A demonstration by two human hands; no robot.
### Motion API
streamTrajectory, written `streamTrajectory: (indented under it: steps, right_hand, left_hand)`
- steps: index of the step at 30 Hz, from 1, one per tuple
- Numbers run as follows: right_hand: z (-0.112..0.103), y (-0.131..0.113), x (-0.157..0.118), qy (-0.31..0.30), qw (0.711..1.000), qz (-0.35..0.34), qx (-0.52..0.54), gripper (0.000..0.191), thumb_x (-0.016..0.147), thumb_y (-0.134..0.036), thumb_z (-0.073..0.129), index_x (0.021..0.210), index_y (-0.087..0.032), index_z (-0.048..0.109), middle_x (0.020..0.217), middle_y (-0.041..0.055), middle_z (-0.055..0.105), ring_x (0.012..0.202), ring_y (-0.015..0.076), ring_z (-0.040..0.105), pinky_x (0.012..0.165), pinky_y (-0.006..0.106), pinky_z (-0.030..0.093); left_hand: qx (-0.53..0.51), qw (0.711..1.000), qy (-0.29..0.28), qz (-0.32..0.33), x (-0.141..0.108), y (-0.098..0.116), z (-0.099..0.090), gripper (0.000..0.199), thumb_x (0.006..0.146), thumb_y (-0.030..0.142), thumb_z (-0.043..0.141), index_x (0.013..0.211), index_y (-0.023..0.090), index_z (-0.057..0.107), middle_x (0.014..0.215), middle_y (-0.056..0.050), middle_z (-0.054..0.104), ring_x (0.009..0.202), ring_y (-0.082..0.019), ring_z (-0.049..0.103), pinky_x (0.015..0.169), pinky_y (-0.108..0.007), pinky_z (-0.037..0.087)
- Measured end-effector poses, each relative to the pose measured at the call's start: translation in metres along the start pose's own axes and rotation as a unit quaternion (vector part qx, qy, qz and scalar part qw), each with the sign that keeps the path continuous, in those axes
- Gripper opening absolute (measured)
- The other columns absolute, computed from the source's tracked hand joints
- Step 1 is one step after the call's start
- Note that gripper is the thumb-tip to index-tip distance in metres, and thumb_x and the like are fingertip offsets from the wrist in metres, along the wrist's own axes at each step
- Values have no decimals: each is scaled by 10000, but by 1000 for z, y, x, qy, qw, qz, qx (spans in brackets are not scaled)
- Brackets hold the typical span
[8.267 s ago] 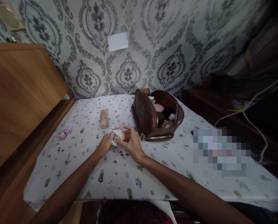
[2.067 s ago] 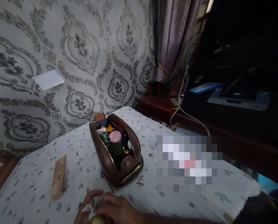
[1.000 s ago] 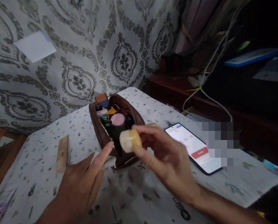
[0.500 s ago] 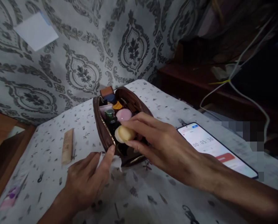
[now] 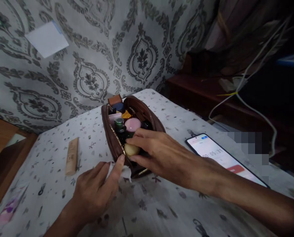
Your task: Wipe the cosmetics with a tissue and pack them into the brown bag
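Observation:
An unzipped brown toiletry bag [image 5: 116, 140] lies on the patterned cloth, packed with bottles and jars. My right hand [image 5: 159, 151] reaches into its near end, fingers and thumb closed around a round pale-yellow container [image 5: 132, 149]. Beside that sit a dark bottle with a green cap [image 5: 119, 124] and a pink round lid [image 5: 133, 125]. A blue cap [image 5: 118, 107] and an amber item [image 5: 126, 114] show farther back. My left hand [image 5: 97, 184] has a crumpled white tissue [image 5: 126, 172] under its fingers, the index fingertip against the bag's zip edge. Its thumb is hidden.
A beige tube [image 5: 72, 156] lies left of the bag, and a pink-and-purple packet [image 5: 11, 207] near the left edge. To the right, a phone [image 5: 218, 158] shows a running timer. White cables [image 5: 257, 113] hang beyond it. A patterned wall [image 5: 92, 75] rises behind.
My right hand has lowered the yellow container deeper into the near end of the bag. The left hand stays by the bag's edge. The view has shifted slightly.

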State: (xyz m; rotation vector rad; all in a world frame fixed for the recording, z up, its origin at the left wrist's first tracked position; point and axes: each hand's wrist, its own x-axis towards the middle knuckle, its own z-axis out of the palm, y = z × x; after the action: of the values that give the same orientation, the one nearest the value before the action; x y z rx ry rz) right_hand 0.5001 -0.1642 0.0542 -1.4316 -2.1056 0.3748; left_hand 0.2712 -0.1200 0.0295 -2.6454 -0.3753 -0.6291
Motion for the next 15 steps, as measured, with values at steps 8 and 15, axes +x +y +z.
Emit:
streamTrajectory:
  steps: [8,15]
  right_hand:
    - [-3,-7,5,-41,998,51,13,52,865,-151,641,914,-161,629,959,36,576,750,129,544,677,267,398]
    - [5,-9,14,-15,995,93,18,129,831,-145,669,952,-182,641,1014,58,628,959,222,604,781,311,428]
  left_hand:
    - [3,1000,9,1,1,0,0,517,943,93,451,1456,54,404,733,-39,590,621,-149,570,501,-240,442]
    - [4,1000,18,-6,2,2,0,516,955,90,429,1468,61,384,709,-29,594,606,-150,573,519,-241,449]
